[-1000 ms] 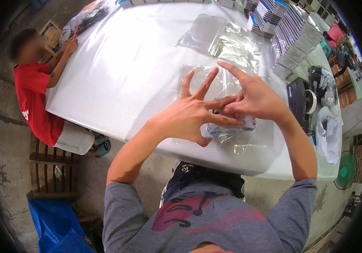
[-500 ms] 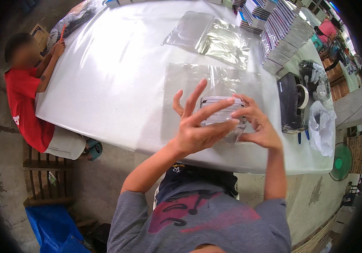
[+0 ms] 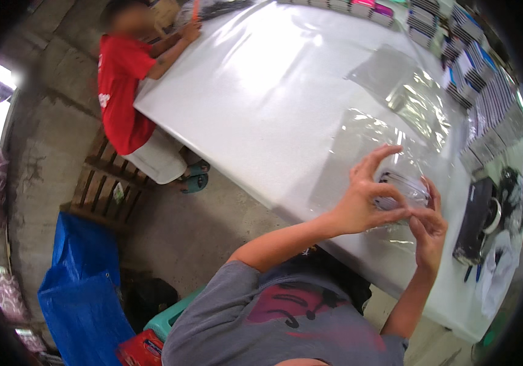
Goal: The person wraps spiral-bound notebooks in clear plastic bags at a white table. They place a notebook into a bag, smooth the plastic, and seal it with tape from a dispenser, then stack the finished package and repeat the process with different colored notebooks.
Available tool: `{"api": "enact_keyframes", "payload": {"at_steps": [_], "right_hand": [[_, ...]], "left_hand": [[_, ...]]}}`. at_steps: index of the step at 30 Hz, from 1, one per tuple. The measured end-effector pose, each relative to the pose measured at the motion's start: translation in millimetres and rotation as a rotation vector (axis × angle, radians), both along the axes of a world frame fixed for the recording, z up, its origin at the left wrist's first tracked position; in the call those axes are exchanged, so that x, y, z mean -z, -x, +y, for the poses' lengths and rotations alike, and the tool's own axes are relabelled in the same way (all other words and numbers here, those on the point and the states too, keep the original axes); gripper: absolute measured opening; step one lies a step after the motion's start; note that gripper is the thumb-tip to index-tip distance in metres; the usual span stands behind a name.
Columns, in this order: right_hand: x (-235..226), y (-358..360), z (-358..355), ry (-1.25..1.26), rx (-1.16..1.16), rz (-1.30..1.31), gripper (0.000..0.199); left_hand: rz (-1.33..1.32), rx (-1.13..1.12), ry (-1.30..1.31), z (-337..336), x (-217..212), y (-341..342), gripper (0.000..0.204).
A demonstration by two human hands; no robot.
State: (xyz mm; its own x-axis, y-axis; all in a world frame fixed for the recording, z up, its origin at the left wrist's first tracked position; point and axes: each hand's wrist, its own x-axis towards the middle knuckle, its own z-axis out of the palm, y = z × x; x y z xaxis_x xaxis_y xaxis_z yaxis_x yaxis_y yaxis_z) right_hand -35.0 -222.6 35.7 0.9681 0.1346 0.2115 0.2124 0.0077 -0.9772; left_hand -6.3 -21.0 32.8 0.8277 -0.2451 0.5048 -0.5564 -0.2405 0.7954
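Note:
A small stack of thin, pale flat pieces (image 3: 403, 188) lies on clear plastic film, partly hidden behind my fingers. My left hand (image 3: 371, 198) is over its near left side. Its thumb and index finger pinch together at the near edge, while the other fingers stretch upward. Meeting it there, my right hand (image 3: 430, 229) has thumb and index closed, with other fingers curled along the stack's right side. Both seem to grip the clear plastic sheet (image 3: 350, 161) wrapped about the stack; the thin film is hard to see between the fingertips.
More clear plastic sleeves (image 3: 420, 107) lie beyond. Tall stacks of notebooks (image 3: 493, 116) stand at the far right. A black tape dispenser (image 3: 476, 216) and a white plastic bag (image 3: 497, 268) are right of my hands. A person in red (image 3: 124, 91) sits at the table's left side.
The view has swung left, so the table appears shifted right. My fingers, spread around the stack before, have come together in a pinch at its near edge.

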Motion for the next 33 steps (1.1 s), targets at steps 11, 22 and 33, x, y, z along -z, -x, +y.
{"api": "enact_keyframes", "payload": {"at_steps": [11, 22, 33], "right_hand": [[-11, -19, 0, -0.109, -0.004, 0.198, 0.033], [-23, -42, 14, -0.272, -0.077, 0.413, 0.072], [-16, -46, 11, -0.109, -0.106, 0.397, 0.05]], "left_hand": [[0.108, 0.001, -0.1, 3, -16, -3, 0.032], [0.633, 0.232, 0.044, 4, -25, -51, 0.038], [0.368, 0.415, 0.463, -1, -54, -93, 0.035]]}}
